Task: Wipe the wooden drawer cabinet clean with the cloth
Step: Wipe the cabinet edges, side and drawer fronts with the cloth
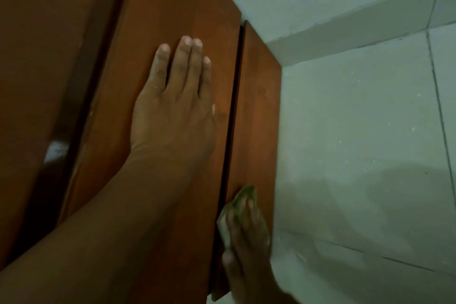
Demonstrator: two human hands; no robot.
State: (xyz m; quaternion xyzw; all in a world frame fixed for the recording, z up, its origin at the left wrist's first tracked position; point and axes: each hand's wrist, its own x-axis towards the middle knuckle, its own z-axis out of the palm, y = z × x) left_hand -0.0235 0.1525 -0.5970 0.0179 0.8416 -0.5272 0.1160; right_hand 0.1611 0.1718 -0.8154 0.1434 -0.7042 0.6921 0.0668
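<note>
The wooden drawer cabinet (158,2) fills the left and middle of the head view, reddish brown, with a dark gap between two panels. My left hand (175,103) lies flat on the wider panel, fingers straight and slightly apart, holding nothing. My right hand (244,234) presses a green cloth (245,196) against the narrow panel (259,106) to the right of the gap, low in the view. The cloth shows beyond and beside my fingers; the rest of it is hidden under the hand, which is blurred.
Pale tiled floor (357,131) with dark grout lines lies to the right of the cabinet. A pale wall and its skirting (345,20) run across the top right. A whitish smear (55,150) marks the dark recess at the cabinet's left.
</note>
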